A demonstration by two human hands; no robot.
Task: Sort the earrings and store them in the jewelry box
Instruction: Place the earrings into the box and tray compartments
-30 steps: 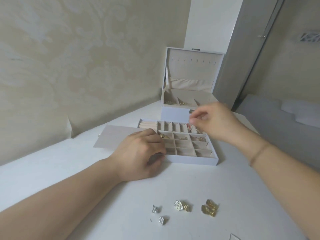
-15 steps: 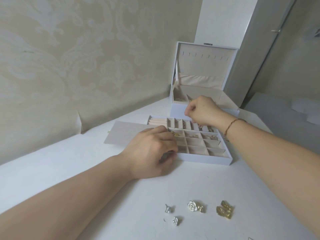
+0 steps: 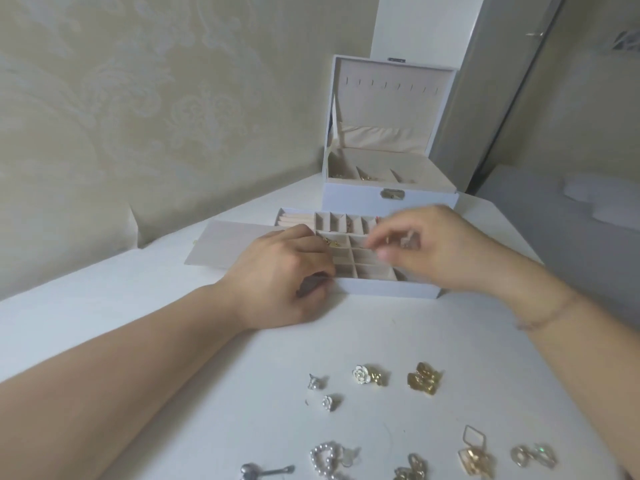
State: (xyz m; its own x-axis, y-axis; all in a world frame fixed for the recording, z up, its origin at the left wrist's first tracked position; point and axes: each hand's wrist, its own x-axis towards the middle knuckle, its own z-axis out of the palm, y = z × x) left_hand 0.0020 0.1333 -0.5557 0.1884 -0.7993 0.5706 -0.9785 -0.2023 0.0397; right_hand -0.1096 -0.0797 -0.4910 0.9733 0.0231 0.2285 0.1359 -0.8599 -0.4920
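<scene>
A white divided tray (image 3: 388, 289) lies in front of the open white jewelry box (image 3: 360, 197). My left hand (image 3: 284, 275) grips the tray's front left corner, thumb against its wall. Gold earrings (image 3: 332, 242) lie in a compartment beside those fingers. My right hand (image 3: 429, 247), blurred, hovers over the tray's right half; thumb and forefinger are apart with nothing visible between them. On the table near me lie loose earrings: two silver studs (image 3: 317, 381), a white rose pair (image 3: 369, 375), a gold pair (image 3: 424, 378), a pearl heart (image 3: 327, 459) and gold diamond drops (image 3: 474, 452).
A flat beige panel (image 3: 221, 247) lies left of the tray. The patterned wall (image 3: 138, 133) runs along the table's left side. A silver barbell piece (image 3: 266, 471), a gold chain earring (image 3: 412, 471) and ring-shaped earrings (image 3: 533, 457) sit at the near edge. The table ends at the right.
My right hand has pulled back from the tray's far row toward me, and its pinch has loosened. The view has tipped down, showing more earrings. My left hand stays on the tray.
</scene>
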